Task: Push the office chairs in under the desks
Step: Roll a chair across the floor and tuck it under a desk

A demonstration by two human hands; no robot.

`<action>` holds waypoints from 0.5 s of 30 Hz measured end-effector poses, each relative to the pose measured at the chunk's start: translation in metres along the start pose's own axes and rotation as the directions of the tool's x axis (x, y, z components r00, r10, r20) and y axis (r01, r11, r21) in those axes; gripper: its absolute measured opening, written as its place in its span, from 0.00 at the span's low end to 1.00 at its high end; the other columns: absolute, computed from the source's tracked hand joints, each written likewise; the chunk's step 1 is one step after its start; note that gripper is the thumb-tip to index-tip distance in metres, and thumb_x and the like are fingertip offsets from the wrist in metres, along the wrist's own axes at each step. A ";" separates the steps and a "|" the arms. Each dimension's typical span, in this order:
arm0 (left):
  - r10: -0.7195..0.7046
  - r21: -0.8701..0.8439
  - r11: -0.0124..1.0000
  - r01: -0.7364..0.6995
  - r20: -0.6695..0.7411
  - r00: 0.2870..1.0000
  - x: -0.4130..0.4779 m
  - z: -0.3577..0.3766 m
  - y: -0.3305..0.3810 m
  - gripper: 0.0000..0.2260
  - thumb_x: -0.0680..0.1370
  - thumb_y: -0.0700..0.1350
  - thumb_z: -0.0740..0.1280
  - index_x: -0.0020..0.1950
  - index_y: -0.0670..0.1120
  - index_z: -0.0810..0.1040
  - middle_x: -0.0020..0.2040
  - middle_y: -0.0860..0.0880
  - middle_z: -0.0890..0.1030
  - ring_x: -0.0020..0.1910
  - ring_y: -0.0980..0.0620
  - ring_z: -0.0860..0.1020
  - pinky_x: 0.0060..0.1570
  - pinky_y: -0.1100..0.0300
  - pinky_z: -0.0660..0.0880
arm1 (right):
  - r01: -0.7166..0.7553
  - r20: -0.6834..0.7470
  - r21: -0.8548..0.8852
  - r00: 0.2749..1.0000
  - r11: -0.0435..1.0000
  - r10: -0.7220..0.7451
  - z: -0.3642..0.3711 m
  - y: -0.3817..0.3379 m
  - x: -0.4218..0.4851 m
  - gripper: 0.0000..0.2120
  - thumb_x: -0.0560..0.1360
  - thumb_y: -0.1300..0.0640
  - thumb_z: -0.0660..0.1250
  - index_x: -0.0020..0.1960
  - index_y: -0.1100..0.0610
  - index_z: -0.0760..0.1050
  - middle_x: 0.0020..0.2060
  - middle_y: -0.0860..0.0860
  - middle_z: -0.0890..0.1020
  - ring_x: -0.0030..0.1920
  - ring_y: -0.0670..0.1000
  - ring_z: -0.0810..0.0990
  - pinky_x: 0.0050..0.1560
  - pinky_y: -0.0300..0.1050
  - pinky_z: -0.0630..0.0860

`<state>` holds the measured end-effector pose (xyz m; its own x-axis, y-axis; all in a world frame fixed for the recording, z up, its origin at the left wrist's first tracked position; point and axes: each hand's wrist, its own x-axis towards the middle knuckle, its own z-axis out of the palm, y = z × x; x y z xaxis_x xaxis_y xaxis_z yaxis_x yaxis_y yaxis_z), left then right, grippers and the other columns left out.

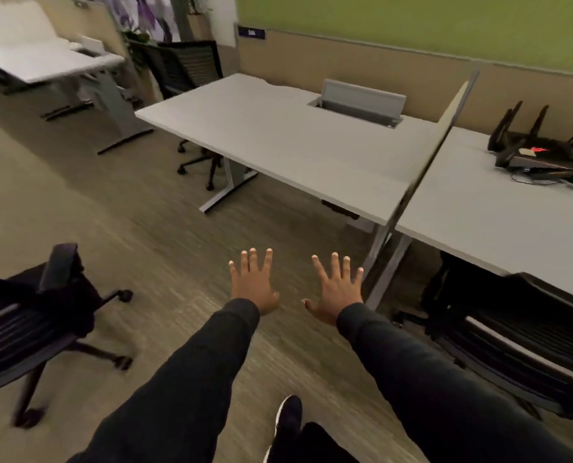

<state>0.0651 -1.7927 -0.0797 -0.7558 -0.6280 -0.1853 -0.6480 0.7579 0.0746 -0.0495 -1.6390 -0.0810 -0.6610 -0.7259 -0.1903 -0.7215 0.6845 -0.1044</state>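
My left hand (253, 284) and my right hand (336, 290) are stretched out in front of me over the floor, fingers spread, holding nothing. A black office chair (34, 325) stands free on the floor at the left, well away from any desk. Ahead is a grey desk (278, 135) with no chair in front of it. A second black chair (518, 332) sits partly under the right desk (478, 212). A third black chair (185, 71) stands beyond the middle desk's far left end.
A thin divider panel (442, 135) separates the two near desks. A black router with antennas (542, 152) lies on the right desk. An open cable box (361, 101) sits in the middle desk. Another white desk (44, 61) is at the far left. My shoe (288, 419) shows below.
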 end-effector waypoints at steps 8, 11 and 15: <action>-0.204 -0.026 0.979 0.204 -0.002 0.979 0.013 -0.008 -0.148 0.45 0.77 0.58 0.66 0.83 0.50 0.39 0.83 0.39 0.44 0.81 0.38 0.42 0.76 0.35 0.42 | 0.203 0.033 -0.006 0.979 0.979 -0.202 0.014 -0.139 0.068 0.49 0.74 0.33 0.64 0.81 0.46 0.36 0.81 0.61 0.41 0.79 0.66 0.38 0.74 0.74 0.40; -0.228 -0.019 0.974 0.227 -0.013 0.974 0.027 -0.015 -0.192 0.45 0.77 0.56 0.67 0.83 0.49 0.40 0.83 0.39 0.45 0.81 0.37 0.43 0.77 0.35 0.43 | 0.225 0.032 0.008 0.974 0.974 -0.225 0.017 -0.182 0.094 0.49 0.74 0.33 0.65 0.81 0.46 0.37 0.81 0.61 0.42 0.79 0.66 0.40 0.74 0.74 0.41; -0.241 -0.019 0.970 0.241 0.008 0.971 0.042 -0.021 -0.244 0.45 0.77 0.56 0.67 0.83 0.49 0.41 0.83 0.39 0.46 0.81 0.37 0.43 0.77 0.35 0.43 | 0.231 0.051 0.029 0.971 0.972 -0.232 0.020 -0.232 0.122 0.49 0.74 0.33 0.65 0.81 0.46 0.38 0.81 0.61 0.42 0.79 0.66 0.40 0.74 0.74 0.41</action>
<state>0.1894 -2.0077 -0.0851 -0.5768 -0.7905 -0.2060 -0.8126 0.5810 0.0460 0.0414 -1.8855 -0.0996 -0.4639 -0.8606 -0.2100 -0.8485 0.4998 -0.1739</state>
